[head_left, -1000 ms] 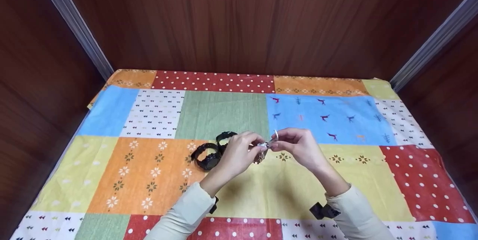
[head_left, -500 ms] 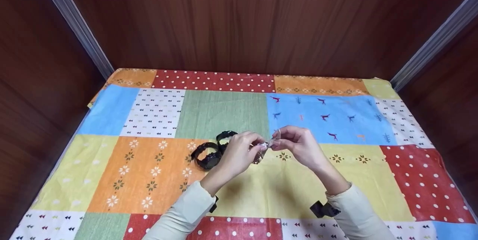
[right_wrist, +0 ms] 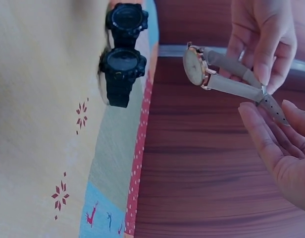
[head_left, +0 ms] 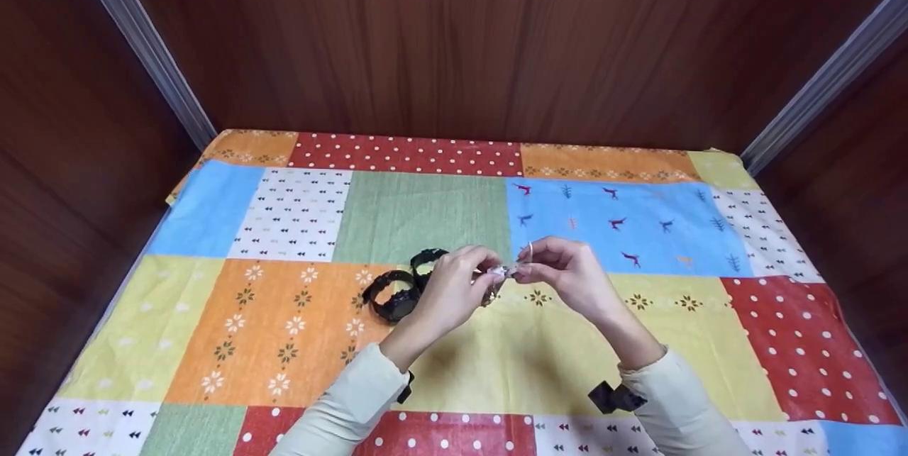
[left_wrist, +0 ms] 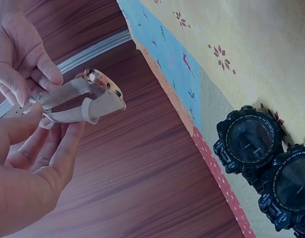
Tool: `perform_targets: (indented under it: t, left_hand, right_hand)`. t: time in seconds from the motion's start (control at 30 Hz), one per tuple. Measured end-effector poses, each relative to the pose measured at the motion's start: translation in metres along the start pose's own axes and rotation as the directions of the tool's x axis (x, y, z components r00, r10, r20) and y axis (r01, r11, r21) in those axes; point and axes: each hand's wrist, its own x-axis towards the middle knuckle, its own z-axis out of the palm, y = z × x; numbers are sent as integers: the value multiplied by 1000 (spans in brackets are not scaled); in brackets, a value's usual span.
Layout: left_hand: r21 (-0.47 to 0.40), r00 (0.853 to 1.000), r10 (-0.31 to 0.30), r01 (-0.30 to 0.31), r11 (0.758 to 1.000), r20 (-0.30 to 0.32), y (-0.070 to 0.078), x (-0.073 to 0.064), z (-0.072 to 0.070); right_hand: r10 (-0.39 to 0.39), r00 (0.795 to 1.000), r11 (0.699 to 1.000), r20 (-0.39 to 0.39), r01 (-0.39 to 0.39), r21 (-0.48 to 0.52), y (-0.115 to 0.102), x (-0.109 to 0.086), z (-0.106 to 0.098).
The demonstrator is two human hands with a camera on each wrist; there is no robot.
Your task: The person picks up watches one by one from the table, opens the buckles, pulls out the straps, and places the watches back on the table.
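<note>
A wristwatch [right_wrist: 194, 65] with a rose-gold case and a pale grey strap hangs in the air between my two hands, its strap bent into a loop. With thumb and fingers my left hand [head_left: 454, 289] pinches the strap near the metal buckle [right_wrist: 264, 90]. My right hand [head_left: 571, 279] holds the strap's holed end [right_wrist: 274, 108] between thumb and fingers. In the left wrist view, a pale strap loop [left_wrist: 88, 111] sits around the band near the case. Fingers hide part of the buckle in the head view.
Two black digital watches, a nearer one [head_left: 392, 298] and a farther one [head_left: 425, 257], stand together on the patchwork tablecloth [head_left: 284, 335], left of and partly behind my left hand. Brown wood panels [head_left: 454, 37] enclose the table's back and sides.
The hands stay almost in place, with small finger movements at the buckle. The strap piece between them shifts slightly, and the hanging case tilts a little. Both black watches stay put.
</note>
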Motion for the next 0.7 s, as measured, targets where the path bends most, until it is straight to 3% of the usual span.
perform_targets:
  t: [0.3, 0.7]
  left_hand:
    - [0, 1000, 27, -27, 1000, 10, 1, 1, 1]
    - [-17, 998, -24, 25, 1000, 59, 2, 4, 1]
  right_hand:
    - [10, 999, 999, -33, -9, 49, 3, 0, 1]
    - [4, 999, 1000, -37, -3, 13, 2, 0, 2]
